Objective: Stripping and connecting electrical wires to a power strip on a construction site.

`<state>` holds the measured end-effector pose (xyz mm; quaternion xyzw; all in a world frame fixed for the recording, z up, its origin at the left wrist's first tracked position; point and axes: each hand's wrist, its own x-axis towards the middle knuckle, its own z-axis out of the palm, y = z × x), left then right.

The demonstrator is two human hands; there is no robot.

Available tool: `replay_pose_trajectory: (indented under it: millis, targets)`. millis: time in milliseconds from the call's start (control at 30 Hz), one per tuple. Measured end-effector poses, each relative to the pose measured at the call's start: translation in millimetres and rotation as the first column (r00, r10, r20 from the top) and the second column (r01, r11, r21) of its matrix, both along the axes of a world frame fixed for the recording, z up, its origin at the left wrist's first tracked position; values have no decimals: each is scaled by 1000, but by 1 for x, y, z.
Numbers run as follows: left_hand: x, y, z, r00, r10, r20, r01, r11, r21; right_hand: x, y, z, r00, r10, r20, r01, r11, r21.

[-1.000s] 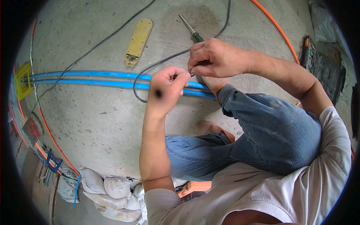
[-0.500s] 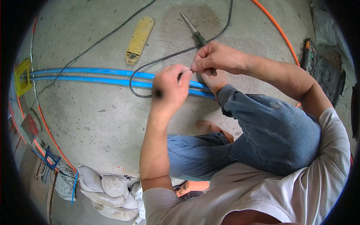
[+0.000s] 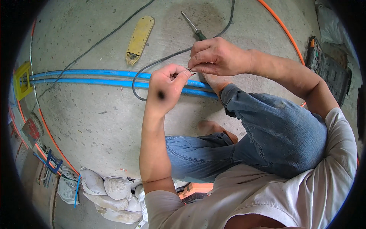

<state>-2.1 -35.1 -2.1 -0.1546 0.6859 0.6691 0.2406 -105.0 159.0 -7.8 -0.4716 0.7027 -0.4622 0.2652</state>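
Wire, thin and dark, right at the meeting point of both pinches. Left hand: narrow, thumb against curled fingers, wire at thumb tip; palm contents hidden, cannot tell. Right hand: narrow too, thumb and forefinger apparently closed on same wire. Black cable looping beyond and left of the grip, then out of sight behind left hand; likely source of wire, join not visible. Under and left of grip, blue pipes along the concrete floor; beyond right fingers, screwdriver, handle butt out of sight by right hand; beyond and left of left hand, flat yellow tool, untouched. For good work here, by judgement: brace left thumb close to wire tip, keep both pinches near each other, roll or straighten with right fingertips only, light pressure, no hard tug. Keep cable loop slack left of grip so as not to drag wire out of the pinch. Check for stray strands, too small to make out here
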Motion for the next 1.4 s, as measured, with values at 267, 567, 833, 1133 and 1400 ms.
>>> replay_pose_trajectory:
  millis: [267, 567, 833, 1133, 1400]
  targets:
    - [1, 6, 1, 991, -40, -127, 17, 983, -183, 2, 0, -1, 995, 52, -89, -54, 998, -23]
    - [1, 14, 1, 974, -84, -210, 26, 963, -267, 6, 4, 5, 998, -16, 67, 12, 998, 55]
    - [11, 14, -10, 930, -135, -341, -23, 906, -422, 17, -1, -1, 937, -161, 311, 61, 950, 308]
    - [15, 7, -16, 945, -100, -311, -53, 892, -448, 13, -9, 0, 885, -224, 407, 12, 886, 463]
    - [29, -11, -14, 955, -52, -293, -13, 976, -215, 9, -33, 16, 969, 214, -124, -197, 971, 138]
